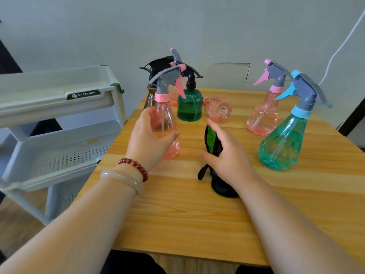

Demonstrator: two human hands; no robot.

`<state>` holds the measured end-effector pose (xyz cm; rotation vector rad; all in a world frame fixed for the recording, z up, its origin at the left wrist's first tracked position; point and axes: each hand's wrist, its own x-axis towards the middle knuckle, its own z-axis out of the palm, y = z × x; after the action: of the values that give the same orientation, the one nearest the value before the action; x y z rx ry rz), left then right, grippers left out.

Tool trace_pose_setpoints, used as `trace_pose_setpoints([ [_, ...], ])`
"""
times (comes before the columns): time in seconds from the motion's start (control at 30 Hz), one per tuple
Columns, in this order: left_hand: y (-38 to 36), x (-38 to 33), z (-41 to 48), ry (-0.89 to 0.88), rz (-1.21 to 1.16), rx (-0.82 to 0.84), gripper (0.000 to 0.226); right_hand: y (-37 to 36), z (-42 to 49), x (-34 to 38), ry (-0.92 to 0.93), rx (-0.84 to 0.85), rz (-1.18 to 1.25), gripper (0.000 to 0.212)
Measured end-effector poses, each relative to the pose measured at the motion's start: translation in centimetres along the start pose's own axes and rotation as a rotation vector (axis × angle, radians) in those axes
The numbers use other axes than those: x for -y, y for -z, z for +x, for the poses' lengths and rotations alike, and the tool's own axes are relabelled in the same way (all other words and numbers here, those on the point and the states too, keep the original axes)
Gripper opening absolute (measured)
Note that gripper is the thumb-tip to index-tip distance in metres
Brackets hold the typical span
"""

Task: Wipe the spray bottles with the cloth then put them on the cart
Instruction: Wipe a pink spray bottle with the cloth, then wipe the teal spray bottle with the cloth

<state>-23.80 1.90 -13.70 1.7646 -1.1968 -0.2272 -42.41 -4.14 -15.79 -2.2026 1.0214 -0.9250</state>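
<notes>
The left hand [152, 139] holds the pink spray bottle [166, 113] upright on the tabletop [177, 214] to steady it, and the right hand [227, 157] grips the dark-and-green cloth [213, 139] beside it, ready to wipe, near the cart [59, 99].

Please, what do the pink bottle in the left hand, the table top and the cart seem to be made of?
Pink spray bottle: glossy, clear tinted plastic; its dip tube shows through.
Table top: wood or wood-look laminate, matte; striped grain, I cannot tell which.
Cart: probably moulded plastic, pale, smooth; rounded rims, punched holes in the shelf.
</notes>
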Motion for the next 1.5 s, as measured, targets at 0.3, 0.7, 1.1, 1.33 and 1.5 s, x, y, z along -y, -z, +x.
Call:
trace_pose_setpoints([
  [0.3, 0.1, 1.0, 0.9, 0.074, 0.037, -0.027, 0.088, 0.1, 0.0, -0.1, -0.011, -0.034, -0.029, 0.073],
  [0.7, 0.5, 1.0, 2.9, 0.028, 0.061, 0.034, 0.075, -0.2, 0.1, -0.1, -0.063, -0.062, -0.001, 0.071],
  [1.1, 0.2, 1.2, 2.8, 0.02, 0.058, 0.01, 0.076, 0.0, 0.1, 0.0, -0.094, -0.093, -0.01, 0.069],
  [1.33, -0.9, 0.7, 0.3, -0.111, 0.063, -0.115, 0.072, 0.0, 0.2, -0.4, -0.141, -0.03, -0.117, 0.081],
  [1.5, -1.1, 0.1, -1.0, -0.218, 0.099, -0.1, 0.038, -0.3, 0.3, -0.8, -0.162, 0.028, -0.214, 0.083],
])
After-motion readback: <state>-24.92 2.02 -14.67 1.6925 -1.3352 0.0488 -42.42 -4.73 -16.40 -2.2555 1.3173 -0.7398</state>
